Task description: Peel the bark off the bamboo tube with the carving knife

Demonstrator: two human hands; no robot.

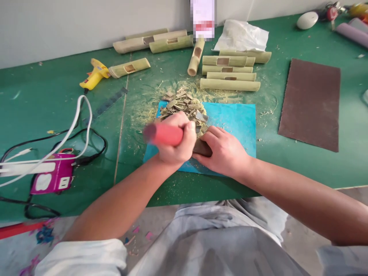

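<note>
Gripping a red handle [169,135], the left hand [178,140] is over the near left part of the blue sheet [237,119], fingers wrapped tightly round it. Its butt end is blurred, and whatever tool it belongs to is hidden by the fist. Over the sheet's middle, the right hand [225,150] pinches a dark brown piece [202,148] between thumb and fingers, its end pointing towards the left fist; whether the two touch I cannot tell. A pile of chips [181,102] lies at the sheet's far left corner, with pale dust scattered around. Cut bamboo tubes [230,85] lie beyond the sheet, and a brown rectangular sheet [310,105] to its right. Judging by the chips, the step in hand looks like cutting or breaking up the piece; another stroke would call for a firm pinch, with the right fingertips clear of the tool.
</note>
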